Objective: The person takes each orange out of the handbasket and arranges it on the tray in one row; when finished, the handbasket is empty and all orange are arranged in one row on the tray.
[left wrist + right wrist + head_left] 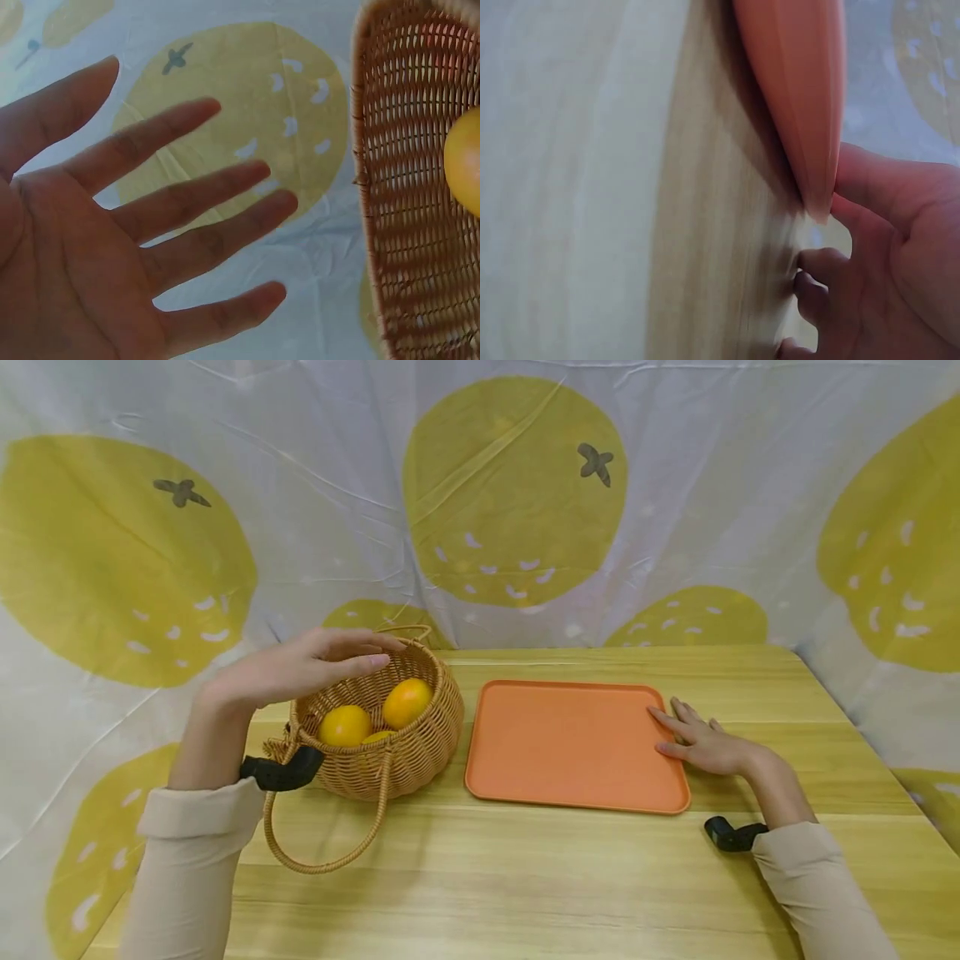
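Observation:
My left hand (315, 662) hovers over the far left rim of a round wicker basket (423, 760). Its fingers (214, 244) are spread and straight in the left wrist view, with nothing held. Inside the basket lie round yellow-orange fruits (346, 727), one further right (407, 702) and another partly hidden by the near rim. My right hand (708, 745) is at the right edge of an orange rectangular tray (570, 743). Thumb and index finger touch the tray's rim (821, 180), while the other fingers reach down to the table beside it.
One basket handle (330, 867) hangs down toward the near side; the other (408, 628) sticks up behind. The wooden table (525, 877) ends at a curtain (675, 510) printed with big yellow fruits. Black wrist cameras (283, 770) sit on both wrists.

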